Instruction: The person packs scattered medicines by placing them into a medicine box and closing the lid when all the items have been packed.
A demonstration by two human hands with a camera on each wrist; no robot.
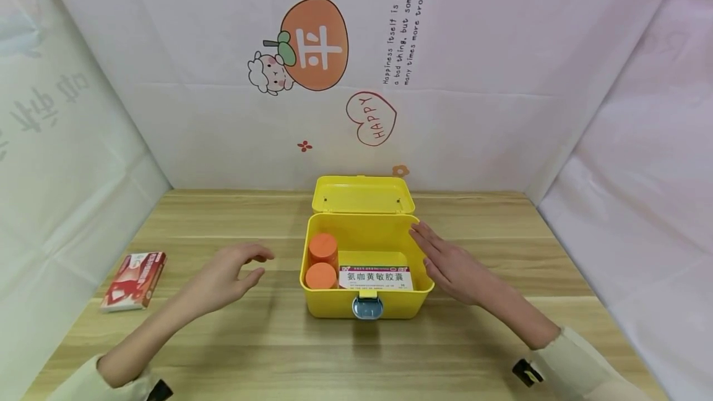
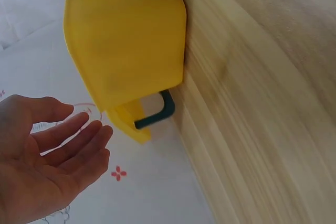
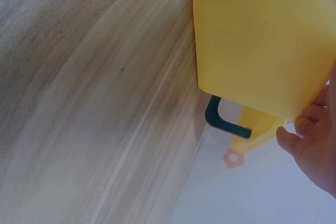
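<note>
A yellow lidded box [image 1: 334, 307] stands on the table, its lid [image 1: 363, 197] tipped back and a bluish latch [image 1: 367, 308] on its front. Inside, two orange-capped containers [image 1: 322, 276] sit along the left side, beside a white medicine carton [image 1: 375, 279] with a magenta band. My right hand [image 1: 452, 268] is at the box's right rim with fingers extended; whether it touches the rim I cannot tell. Left of the box, my left hand [image 1: 236, 271] hovers empty, fingers loosely bent. The left wrist view shows that hand [image 2: 63, 161] apart from the yellow side wall [image 2: 126, 40].
A red and white carton [image 1: 133, 281] lies on the table's left side. Behind the box, a dark green handle [image 2: 168, 111] shows in the left wrist view. White printed cloth [image 1: 473, 135] hangs at the back and both sides of the wooden table [image 1: 356, 370].
</note>
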